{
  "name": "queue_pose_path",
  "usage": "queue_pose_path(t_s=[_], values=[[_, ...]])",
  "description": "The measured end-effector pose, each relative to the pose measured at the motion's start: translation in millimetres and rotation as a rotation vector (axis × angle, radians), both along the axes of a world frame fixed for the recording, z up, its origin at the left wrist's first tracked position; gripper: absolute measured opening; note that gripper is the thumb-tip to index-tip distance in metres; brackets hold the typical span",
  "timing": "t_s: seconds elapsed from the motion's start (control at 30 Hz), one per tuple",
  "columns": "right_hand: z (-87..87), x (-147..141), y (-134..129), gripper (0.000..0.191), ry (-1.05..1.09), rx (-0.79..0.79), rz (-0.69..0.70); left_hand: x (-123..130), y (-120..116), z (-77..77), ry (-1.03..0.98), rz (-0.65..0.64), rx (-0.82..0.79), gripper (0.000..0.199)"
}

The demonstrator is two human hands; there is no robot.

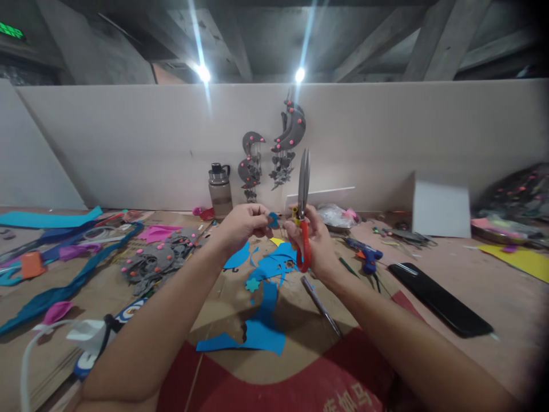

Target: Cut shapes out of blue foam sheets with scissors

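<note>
My left hand pinches a small round blue felt-like piece between thumb and fingertips. Across from it, my right hand is closed on a pair of scissors with red handles, blades pointing up and together. A small yellow bit shows at the right fingertips; I cannot tell if it belongs to the scissors. Below both hands lie cut blue sheets and a teal flower shape on the cardboard.
A pen, a blue glue gun and a black phone lie to the right. Grey felt pieces with pink dots are at left. A bottle stands by the white partition, where grey moon ornaments hang.
</note>
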State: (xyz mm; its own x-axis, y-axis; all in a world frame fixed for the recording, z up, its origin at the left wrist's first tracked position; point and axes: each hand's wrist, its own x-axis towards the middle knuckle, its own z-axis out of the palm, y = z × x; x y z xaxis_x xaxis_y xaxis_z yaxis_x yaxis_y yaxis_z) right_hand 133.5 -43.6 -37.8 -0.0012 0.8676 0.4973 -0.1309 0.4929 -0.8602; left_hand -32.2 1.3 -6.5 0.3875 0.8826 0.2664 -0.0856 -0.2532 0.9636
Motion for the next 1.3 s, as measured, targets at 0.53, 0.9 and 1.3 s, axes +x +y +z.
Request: queue_pose_path(t_s=[0.53,0.9,1.3], values=[[0.2,2,2,0.045,0.204,0.007,-0.123,32,-17,-11.8,-0.053,0.05,0.06,0.022],[3.5,-2,-1,0.044,0.21,0.007,-0.096,38,-16,-21.2,-0.194,0.049,-0.02,0.021],[-14.7,1,3,0.032,-0.086,-0.073,0.055,28,-10,-7.1,-0.445,0.065,-0.209,0.019]])
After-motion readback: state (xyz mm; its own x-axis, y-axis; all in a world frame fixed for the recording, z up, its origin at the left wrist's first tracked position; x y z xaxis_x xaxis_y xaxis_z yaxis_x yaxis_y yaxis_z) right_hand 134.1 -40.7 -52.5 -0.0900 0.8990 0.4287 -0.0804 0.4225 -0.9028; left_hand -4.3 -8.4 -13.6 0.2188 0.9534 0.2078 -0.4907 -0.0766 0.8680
